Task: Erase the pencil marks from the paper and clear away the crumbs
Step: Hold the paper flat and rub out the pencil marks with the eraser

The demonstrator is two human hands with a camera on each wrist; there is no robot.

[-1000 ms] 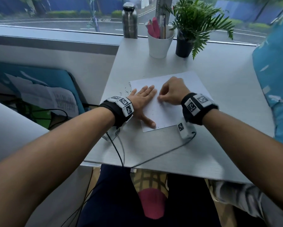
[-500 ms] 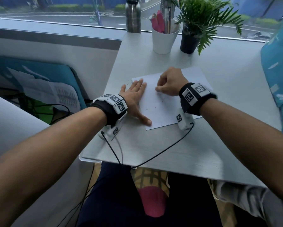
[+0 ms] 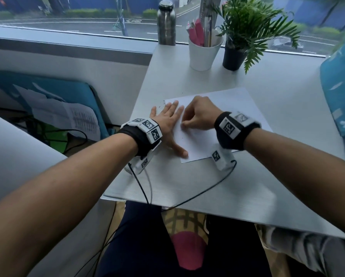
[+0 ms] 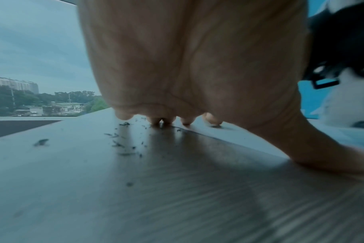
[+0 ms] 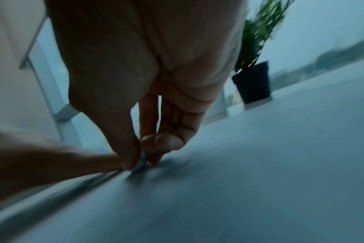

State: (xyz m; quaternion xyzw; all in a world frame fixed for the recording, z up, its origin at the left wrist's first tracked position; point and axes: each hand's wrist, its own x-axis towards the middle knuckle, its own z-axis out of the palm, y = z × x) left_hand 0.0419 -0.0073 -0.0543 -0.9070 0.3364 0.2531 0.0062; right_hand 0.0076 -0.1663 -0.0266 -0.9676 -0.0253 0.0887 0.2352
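From the head view, the erasing step looks to be in hand. The left hand [image 3: 168, 121] lies flat with straight fingers across the left edge of the paper [image 3: 223, 124], pinning it to the white bench [image 3: 267, 176]. The right hand [image 3: 198, 116] is bunched with its fingertips down on the sheet. Dark crumbs [image 3: 161, 104] lie on the bench just beside the paper's far left corner. At the back stand a steel bottle [image 3: 166, 23], a white cup of pens [image 3: 203, 52] and a potted plant [image 3: 245, 37] before a window onto a road.

The left wrist view shows that grip released, the fingers [image 4: 124, 115] straight, with crumbs [image 4: 123, 143] scattered on the grained bench [image 4: 177, 197].

The right wrist view is blurred. The thumb and fingers [image 5: 129, 157] pinch a small pale thing against the paper, probably an eraser [image 5: 141, 162].

The next move calls for short strokes under a steady left hand, then sweeping the crumbs off the sheet and the bench.
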